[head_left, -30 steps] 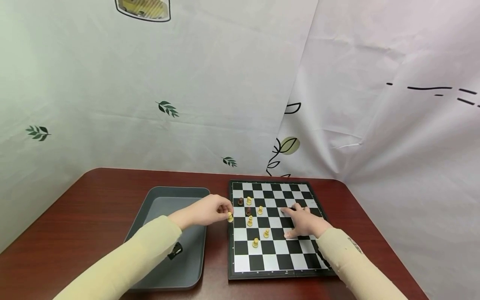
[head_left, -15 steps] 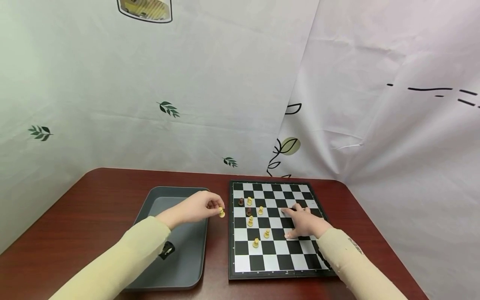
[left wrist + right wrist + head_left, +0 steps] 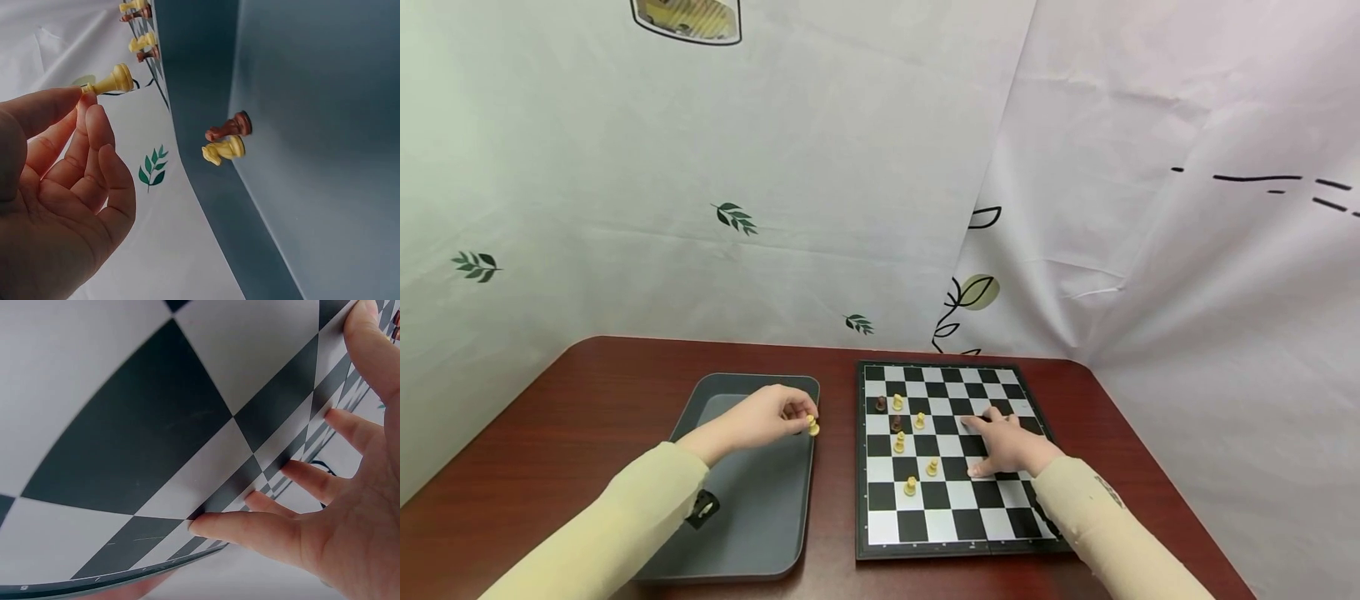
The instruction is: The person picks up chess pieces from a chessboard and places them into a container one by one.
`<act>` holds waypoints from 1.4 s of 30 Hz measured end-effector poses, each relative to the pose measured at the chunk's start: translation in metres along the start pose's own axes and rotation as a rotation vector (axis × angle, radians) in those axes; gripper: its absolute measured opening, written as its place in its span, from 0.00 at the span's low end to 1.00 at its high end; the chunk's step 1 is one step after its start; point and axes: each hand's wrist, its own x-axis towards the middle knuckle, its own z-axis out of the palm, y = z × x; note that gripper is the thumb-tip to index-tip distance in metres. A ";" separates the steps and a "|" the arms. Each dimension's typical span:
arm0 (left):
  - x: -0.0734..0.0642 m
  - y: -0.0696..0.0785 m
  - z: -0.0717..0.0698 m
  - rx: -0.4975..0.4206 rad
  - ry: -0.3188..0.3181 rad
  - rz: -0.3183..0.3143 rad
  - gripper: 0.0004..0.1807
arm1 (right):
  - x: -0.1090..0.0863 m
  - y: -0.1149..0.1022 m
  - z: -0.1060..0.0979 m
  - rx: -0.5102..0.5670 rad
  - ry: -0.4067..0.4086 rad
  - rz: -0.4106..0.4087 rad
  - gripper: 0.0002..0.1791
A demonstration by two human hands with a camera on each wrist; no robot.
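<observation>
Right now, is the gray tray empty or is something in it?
Not empty: the left wrist view shows a brown chess piece and a yellow chess piece standing inside the gray tray.

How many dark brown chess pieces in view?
3: far dark brown piece and nearer dark brown piece, both at left on the black-white checkered board; third dark brown piece in the grey rectangular tray. Others may be hidden there.
</observation>
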 end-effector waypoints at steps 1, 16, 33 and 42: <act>-0.001 -0.001 0.000 0.000 0.001 -0.003 0.04 | 0.000 0.000 0.000 -0.001 0.000 -0.001 0.46; -0.008 -0.015 0.003 0.025 -0.020 0.006 0.03 | -0.001 -0.001 -0.001 -0.005 0.002 -0.003 0.46; -0.012 -0.027 0.015 0.067 -0.026 -0.014 0.03 | -0.001 -0.001 0.001 0.002 0.000 0.008 0.46; -0.011 -0.029 0.016 0.073 -0.035 -0.043 0.02 | 0.001 0.001 0.002 0.003 0.000 0.007 0.46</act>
